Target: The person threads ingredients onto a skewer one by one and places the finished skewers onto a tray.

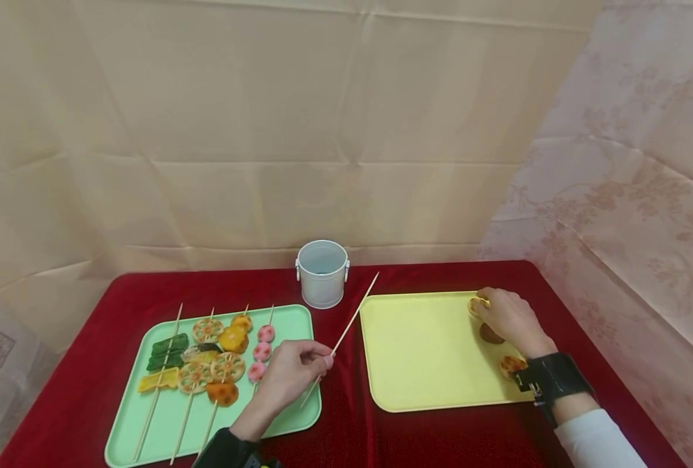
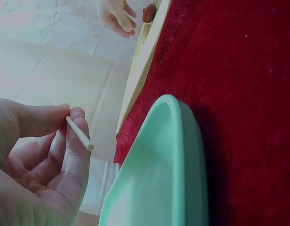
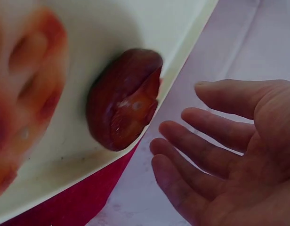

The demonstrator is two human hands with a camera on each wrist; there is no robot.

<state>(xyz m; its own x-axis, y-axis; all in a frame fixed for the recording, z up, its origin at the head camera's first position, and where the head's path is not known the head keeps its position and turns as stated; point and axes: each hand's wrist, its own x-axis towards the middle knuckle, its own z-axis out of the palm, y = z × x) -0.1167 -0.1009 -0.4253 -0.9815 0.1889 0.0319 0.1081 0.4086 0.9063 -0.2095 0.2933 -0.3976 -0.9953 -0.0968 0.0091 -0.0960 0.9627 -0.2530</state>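
In the head view my left hand (image 1: 296, 374) is over the right side of the green tray (image 1: 290, 416), pinching a bare wooden skewer (image 1: 355, 315) between thumb and fingers. The skewer slants up to the right; its blunt end faces the camera in the left wrist view. My right hand (image 1: 510, 318) is over the far right of the yellow tray (image 1: 422, 351), fingertips right at a small yellowish food slice (image 1: 476, 305). In the right wrist view its fingers are spread and hold nothing. Near it lie a brown mushroom-like piece (image 3: 126, 99) and a browned slice with holes (image 1: 511, 366).
Several loaded skewers lie on the green tray, with green pepper (image 1: 168, 354), lotus root slices (image 1: 208, 330) and pink balls (image 1: 262, 351). A white bucket (image 1: 323, 276) stands behind, between the trays. Red cloth (image 1: 346, 422) covers the table; fabric hangs at the back and right.
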